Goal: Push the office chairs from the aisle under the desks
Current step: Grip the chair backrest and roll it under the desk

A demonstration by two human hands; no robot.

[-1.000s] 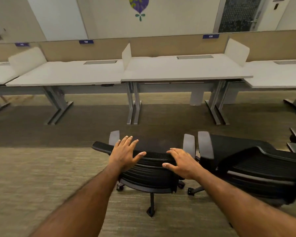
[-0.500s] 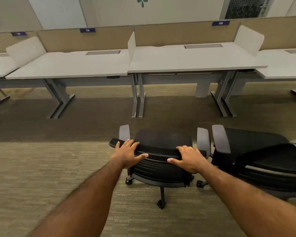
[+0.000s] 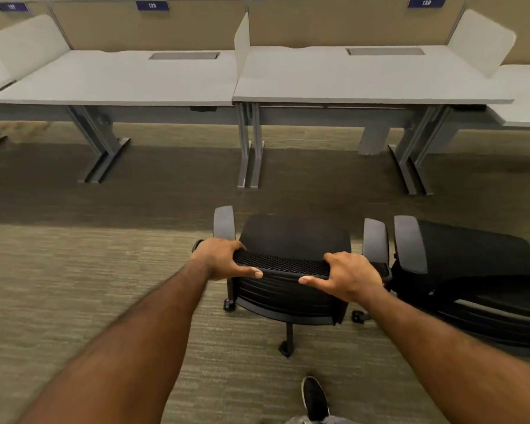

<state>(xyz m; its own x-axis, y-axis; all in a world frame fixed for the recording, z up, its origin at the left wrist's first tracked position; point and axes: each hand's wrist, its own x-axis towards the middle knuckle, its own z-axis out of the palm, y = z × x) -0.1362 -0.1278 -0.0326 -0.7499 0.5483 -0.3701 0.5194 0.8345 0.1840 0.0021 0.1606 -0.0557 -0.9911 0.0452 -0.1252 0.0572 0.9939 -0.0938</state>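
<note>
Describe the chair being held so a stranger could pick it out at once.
Start at the row of white desks along the tan partition, then come back across the carpet to two black office chairs side by side. It is the left chair, whose backrest top is gripped by the left hand and right hand; the other chair goes untouched.

Even, soft indoor light, a broad shadow under the desks (image 3: 364, 84), wide-angle bending at edges, slight blur.

Open carpet (image 3: 74, 270) lies between the black office chair (image 3: 294, 240) and the tabletop (image 3: 364, 78) ahead, whose underside is flanked by paired grey desk legs (image 3: 250, 148) and angled legs (image 3: 416, 154); a second chair (image 3: 471, 270) crowds the right side, armrests nearly touching.
</note>
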